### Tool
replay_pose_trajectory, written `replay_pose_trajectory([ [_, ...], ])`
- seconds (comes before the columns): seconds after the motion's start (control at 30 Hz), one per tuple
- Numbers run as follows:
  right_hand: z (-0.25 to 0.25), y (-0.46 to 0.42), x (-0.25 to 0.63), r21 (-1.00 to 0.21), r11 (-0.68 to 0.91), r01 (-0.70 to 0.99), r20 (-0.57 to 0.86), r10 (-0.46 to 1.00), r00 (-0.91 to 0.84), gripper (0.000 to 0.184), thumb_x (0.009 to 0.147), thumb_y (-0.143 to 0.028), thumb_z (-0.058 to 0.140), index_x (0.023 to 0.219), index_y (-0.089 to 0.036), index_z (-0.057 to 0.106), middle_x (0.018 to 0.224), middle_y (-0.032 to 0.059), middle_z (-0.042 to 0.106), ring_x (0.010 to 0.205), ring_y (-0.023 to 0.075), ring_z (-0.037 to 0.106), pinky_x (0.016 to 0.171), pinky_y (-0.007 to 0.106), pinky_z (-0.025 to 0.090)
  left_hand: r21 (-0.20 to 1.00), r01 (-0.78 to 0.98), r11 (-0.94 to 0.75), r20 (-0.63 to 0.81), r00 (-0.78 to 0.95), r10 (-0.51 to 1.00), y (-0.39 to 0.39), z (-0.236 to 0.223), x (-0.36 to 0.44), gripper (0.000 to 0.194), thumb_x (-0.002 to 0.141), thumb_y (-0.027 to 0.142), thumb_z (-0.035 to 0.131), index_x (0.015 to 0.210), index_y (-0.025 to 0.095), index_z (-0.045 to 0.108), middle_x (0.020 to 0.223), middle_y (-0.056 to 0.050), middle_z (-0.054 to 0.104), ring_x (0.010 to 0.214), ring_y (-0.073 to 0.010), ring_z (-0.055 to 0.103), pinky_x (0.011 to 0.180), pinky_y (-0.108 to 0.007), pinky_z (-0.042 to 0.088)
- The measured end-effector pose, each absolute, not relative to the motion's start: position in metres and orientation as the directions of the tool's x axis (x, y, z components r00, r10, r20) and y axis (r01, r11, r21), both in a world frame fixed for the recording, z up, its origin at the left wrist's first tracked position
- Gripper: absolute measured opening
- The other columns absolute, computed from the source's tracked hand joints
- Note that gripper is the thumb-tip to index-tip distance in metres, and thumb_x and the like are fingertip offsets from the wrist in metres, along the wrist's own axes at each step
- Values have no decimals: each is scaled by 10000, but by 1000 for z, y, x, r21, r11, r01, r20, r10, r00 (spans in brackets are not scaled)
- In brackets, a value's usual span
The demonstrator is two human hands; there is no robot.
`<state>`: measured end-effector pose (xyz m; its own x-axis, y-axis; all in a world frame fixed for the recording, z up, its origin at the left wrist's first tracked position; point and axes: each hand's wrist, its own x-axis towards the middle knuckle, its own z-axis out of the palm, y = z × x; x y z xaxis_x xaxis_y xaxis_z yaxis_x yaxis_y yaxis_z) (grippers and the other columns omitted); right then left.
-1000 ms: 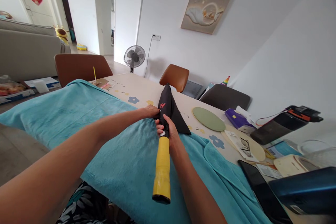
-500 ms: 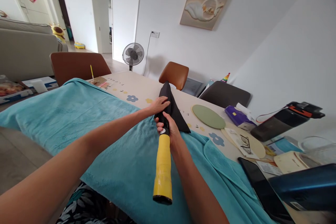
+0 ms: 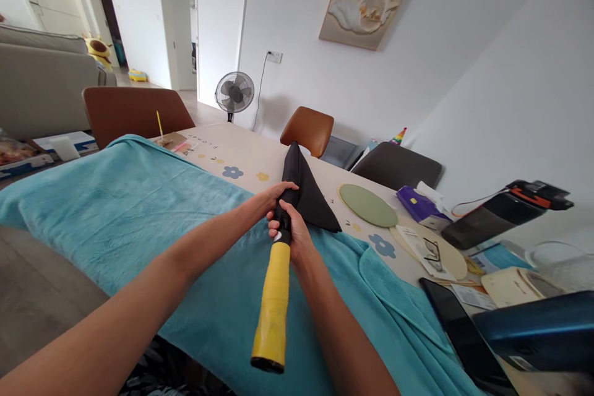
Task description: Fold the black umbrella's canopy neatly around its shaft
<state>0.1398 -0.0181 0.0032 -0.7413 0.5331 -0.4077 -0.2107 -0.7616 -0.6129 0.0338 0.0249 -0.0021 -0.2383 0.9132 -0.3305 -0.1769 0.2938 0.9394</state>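
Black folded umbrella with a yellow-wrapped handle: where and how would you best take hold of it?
Grip the yellow-wrapped handle, probably from the wearer's side, wrapping around its middle: it is long, rounded, unheld, and sticks out that way beyond the black fabric.

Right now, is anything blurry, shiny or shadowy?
In the head view, the clear container at the right edge looks blurry; the blue bottle has a pale shine; a soft shadow falls on the wall beside the fan; the yellow handle looks fairly clear.
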Motion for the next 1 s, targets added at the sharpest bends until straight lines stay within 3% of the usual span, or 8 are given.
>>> replay_pose_trajectory([
  [0.17,-7,-30,130,-585,-773,-246,-468,570,-676,138,769,-251,533,811,-130,484,684,32,608,442,84,525,337,188,429,847,-311,431,-451,8,892,15,-15,20,392,780,484,413,614,153,540,622,-86,586,679,-182,556,566,-282,486],
  [0.3,-9,-34,129,-625,-734,-267,-437,612,-659,108,733,-208,561,771,-136,491,637,-1,583,370,47,440,300,163,371,876,-289,385,-404,-6,915,16,-19,21,338,777,440,437,698,140,571,684,-89,621,716,-189,572,611,-287,494],
  [0.5,-16,-25,133,-668,-726,-167,-503,604,-618,155,729,-213,544,619,-136,467,437,-46,434,335,48,387,295,162,351,939,177,296,-229,-320,919,23,-20,21,451,755,536,430,921,138,561,863,-90,647,805,-200,594,657,-272,477],
  [0.57,-18,-23,132,-668,-727,-163,-513,607,-606,152,731,-199,532,610,-137,464,435,-47,431,337,49,385,293,164,344,846,410,342,-178,-387,905,24,-17,15,506,758,574,392,879,121,584,848,-121,645,825,-239,600,675,-311,468],
  [0.63,-19,-23,130,-669,-723,-174,-517,620,-591,137,724,-176,527,610,-138,464,446,-47,440,343,50,389,294,168,341,651,657,380,-48,-463,885,23,-13,8,507,775,558,362,848,118,603,854,-144,643,856,-271,597,708,-351,452],
  [0.73,-19,-25,129,-673,-725,-150,-530,613,-585,138,717,-180,533,603,-139,464,438,-47,437,347,58,395,301,180,344,414,818,399,171,-501,849,21,-5,5,394,807,441,361,903,145,603,914,-127,644,905,-266,585,752,-368,431],
  [0.87,-24,-28,129,-688,-708,-156,-503,621,-602,126,720,-188,535,622,-141,472,449,-43,446,355,66,397,310,190,353,390,883,261,303,-391,869,16,7,24,307,825,322,350,1019,209,560,938,-48,644,910,-203,575,750,-313,425],
  [1.0,-29,-26,127,-794,-562,-232,-339,727,-597,113,774,-204,515,675,-154,496,469,-43,452,386,84,412,329,201,374,325,946,-11,307,-95,947,9,13,63,298,805,335,406,1049,231,543,1002,-26,617,939,-175,542,742,-267,418],
])
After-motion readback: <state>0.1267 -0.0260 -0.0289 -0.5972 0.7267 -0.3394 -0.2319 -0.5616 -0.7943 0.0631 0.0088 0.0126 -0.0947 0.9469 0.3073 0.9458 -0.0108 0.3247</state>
